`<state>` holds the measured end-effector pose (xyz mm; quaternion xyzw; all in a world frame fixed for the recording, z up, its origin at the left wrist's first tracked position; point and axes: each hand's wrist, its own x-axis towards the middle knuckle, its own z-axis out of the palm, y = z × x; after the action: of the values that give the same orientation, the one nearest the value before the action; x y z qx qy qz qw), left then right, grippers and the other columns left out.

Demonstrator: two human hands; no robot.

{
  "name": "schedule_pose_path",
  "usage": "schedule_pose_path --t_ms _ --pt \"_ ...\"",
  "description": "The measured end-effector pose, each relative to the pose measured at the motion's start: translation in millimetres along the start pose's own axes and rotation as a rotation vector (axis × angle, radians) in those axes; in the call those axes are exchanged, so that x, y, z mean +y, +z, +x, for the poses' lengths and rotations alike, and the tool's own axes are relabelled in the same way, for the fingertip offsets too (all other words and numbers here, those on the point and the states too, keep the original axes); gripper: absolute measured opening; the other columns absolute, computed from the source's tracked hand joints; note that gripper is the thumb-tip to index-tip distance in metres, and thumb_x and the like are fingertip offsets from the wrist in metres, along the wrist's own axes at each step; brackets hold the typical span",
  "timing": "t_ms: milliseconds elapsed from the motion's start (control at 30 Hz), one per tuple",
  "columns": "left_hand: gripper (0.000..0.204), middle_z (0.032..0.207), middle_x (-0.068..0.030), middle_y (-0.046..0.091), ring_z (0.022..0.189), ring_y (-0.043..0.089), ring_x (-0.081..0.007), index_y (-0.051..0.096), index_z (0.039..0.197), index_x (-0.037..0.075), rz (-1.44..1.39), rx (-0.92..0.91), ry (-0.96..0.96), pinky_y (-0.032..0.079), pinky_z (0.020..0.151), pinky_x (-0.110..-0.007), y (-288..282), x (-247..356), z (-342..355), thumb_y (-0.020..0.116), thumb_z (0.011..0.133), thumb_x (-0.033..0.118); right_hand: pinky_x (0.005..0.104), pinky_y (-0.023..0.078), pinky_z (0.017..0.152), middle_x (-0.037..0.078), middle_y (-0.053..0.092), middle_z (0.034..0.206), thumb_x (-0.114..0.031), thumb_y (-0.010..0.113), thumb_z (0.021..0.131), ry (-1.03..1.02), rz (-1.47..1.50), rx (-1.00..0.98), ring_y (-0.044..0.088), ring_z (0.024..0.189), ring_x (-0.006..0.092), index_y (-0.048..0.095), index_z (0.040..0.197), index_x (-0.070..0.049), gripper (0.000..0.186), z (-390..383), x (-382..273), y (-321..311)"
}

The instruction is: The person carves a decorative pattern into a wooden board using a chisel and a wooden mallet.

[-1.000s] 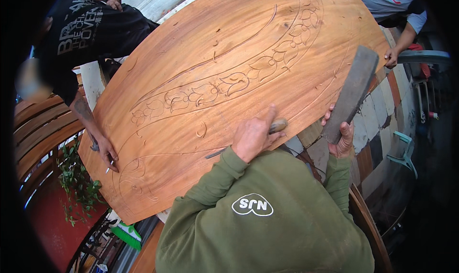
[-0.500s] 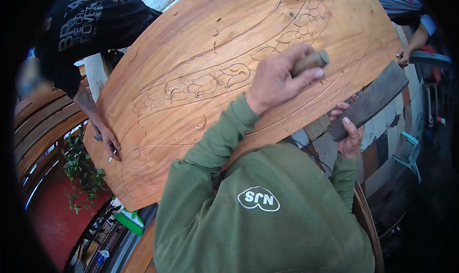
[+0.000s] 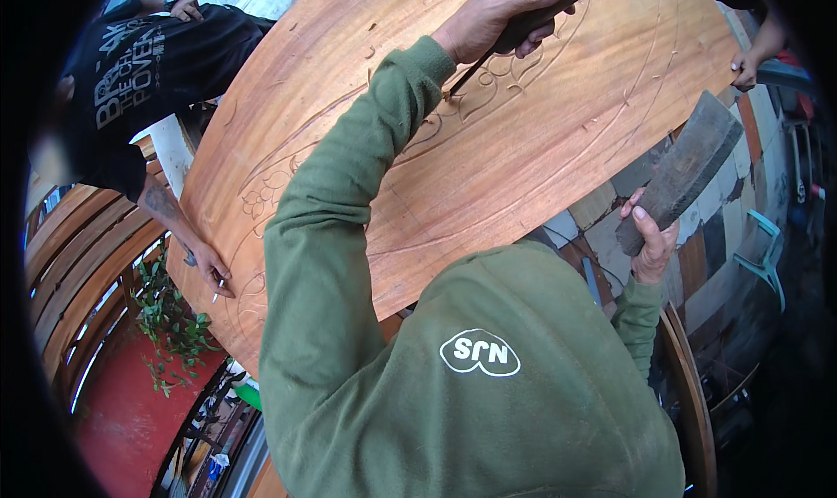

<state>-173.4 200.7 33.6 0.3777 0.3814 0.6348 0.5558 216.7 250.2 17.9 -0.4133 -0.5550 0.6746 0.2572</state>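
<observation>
My left hand reaches over the far part of a large reddish-brown wooden panel. It is closed round the dark handle of a carving chisel, which slants down to the left. The chisel's tip meets the panel beside carved flowers and leaves, partly covered by my sleeve. My right hand grips the lower end of a thick dark wooden block, held tilted off the panel's near right edge. Curled shavings lie on the wood.
At the left, a person in a black shirt rests a hand with a cigarette on the panel's edge. Another person's hand touches its far right corner. A slatted wooden bench, leafy plant and pale blue-green plastic frame stand around.
My left hand has moved away from me with the chisel, whose shaft now shows against the carving. My right hand and the block have shifted slightly right.
</observation>
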Motion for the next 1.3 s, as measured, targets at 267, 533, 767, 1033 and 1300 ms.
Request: schedule_pose_path --t_ms 267,533,767,1033,1300 --pt "0.041 0.084 0.0028 0.053 0.056 0.045 -0.0070 0.060 0.123 0.008 -0.071 -0.082 -0.063 0.036 0.048 -0.024 -4.0 -5.0 8.0 0.057 0.107 0.046 0.0354 0.053 0.080 0.011 0.065 0.099 -0.014 0.073 0.083 -0.002 -0.039 0.028 0.065 0.085 0.0198 0.063 0.110 0.002 0.032 -4.0 -4.7 8.1" --pt "0.041 0.086 0.0032 0.056 0.058 0.046 -0.0059 0.061 0.129 0.010 -0.087 -0.091 -0.064 0.037 0.050 -0.024 -0.5 -12.3 8.0 0.059 0.107 0.045 0.0362 0.053 0.079 0.012 0.065 0.097 -0.015 0.072 0.084 -0.036 -0.013 0.008 0.065 0.084 0.0211 0.063 0.115 0.003 0.036 -11.4 -7.2 5.4" --pt "0.037 0.085 0.0031 0.056 0.060 0.047 -0.0053 0.062 0.125 0.012 -0.055 -0.182 -0.088 0.037 0.051 -0.023 -2.2 -11.2 7.1 0.059 0.107 0.044 0.0378 0.056 0.081 0.013 0.062 0.107 -0.015 0.072 0.088 -0.077 0.060 0.057 0.065 0.090 0.0222 0.036 0.154 0.004 0.078 -24.3 -5.4 2.7" --pt "0.039 0.092 0.0011 0.059 0.067 0.054 -0.0057 0.062 0.123 0.010 -0.159 -0.298 -0.180 0.040 0.049 -0.020 -1.6 -26.0 15.0 0.061 0.105 0.045 0.0339 0.059 0.078 0.014 0.066 0.112 -0.003 0.076 0.089 -0.279 -0.314 0.208 0.068 0.092 0.0229 0.046 0.143 0.000 0.062 -2.6 -39.0 3.8" --pt "0.036 0.098 0.0019 0.064 0.063 0.049 -0.0041 0.066 0.123 0.012 -0.249 -0.161 -0.240 0.038 0.046 -0.020 1.3 -36.1 24.3 0.067 0.102 0.042 0.0350 0.058 0.089 0.012 0.072 0.106 -0.009 0.079 0.088 -0.376 -0.563 0.132 0.071 0.097 0.0210 0.046 0.148 0.004 0.070 99.4 -36.5 46.3"
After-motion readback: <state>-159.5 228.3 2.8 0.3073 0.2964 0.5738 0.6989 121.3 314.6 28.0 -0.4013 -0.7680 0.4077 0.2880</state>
